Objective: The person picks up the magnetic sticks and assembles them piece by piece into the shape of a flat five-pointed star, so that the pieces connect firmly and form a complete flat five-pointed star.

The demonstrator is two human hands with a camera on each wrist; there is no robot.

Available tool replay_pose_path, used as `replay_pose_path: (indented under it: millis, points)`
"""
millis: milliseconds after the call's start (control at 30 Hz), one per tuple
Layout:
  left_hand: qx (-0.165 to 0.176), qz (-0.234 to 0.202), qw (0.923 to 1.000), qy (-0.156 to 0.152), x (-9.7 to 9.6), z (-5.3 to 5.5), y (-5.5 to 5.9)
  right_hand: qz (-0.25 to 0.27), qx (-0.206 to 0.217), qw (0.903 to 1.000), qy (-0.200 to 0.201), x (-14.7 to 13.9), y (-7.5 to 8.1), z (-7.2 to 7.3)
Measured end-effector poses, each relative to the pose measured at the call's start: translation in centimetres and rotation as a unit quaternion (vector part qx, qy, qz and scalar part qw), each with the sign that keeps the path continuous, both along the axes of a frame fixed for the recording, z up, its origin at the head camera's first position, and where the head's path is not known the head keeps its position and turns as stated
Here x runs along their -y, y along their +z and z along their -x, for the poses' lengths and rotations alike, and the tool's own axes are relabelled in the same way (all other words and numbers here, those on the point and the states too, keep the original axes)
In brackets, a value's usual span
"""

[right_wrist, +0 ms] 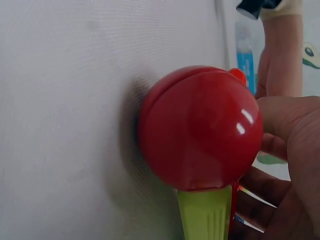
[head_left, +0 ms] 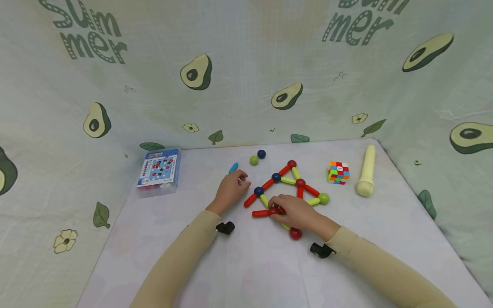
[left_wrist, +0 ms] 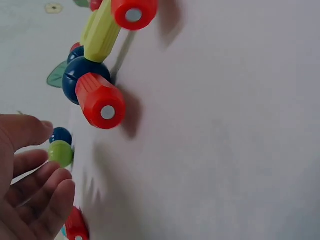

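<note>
A flat frame of red and yellow-green sticks joined by balls lies on the table. My right hand is over its near part, thumb and fingers gripping a red ball between two red sticks. Close to the right wrist camera is the near corner's red ball, with a yellow-green stick below it. Left of the frame, my left hand has loosely bent fingers with nothing between them. Near its fingers lie a blue stick and, in the left wrist view, a red stick.
A loose green ball and dark blue ball lie beyond the left hand. A clear box with a printed label stands at back left. To the right are a colour puzzle cube and a cream microphone-shaped object.
</note>
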State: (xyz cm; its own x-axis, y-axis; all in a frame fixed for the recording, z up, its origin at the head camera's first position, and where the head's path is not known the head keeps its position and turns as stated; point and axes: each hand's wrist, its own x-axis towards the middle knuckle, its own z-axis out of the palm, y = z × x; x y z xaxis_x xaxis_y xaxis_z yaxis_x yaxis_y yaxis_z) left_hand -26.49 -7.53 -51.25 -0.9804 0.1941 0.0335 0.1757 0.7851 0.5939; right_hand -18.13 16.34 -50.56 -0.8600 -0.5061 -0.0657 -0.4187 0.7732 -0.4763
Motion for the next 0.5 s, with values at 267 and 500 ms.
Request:
replay_pose_path:
  millis: [267, 500]
  points:
    - [-0.044, 0.039, 0.9976, 0.036, -2.3, 3.2, -0.2, 0.004, -0.008, 0.9999, 0.009, -0.1, 0.0, -0.1]
    - [-0.034, 0.058, 0.9973, 0.031, -3.3, 5.5, -0.4, 0.007, -0.019, 0.9997, 0.012, -0.2, -0.1, -0.1]
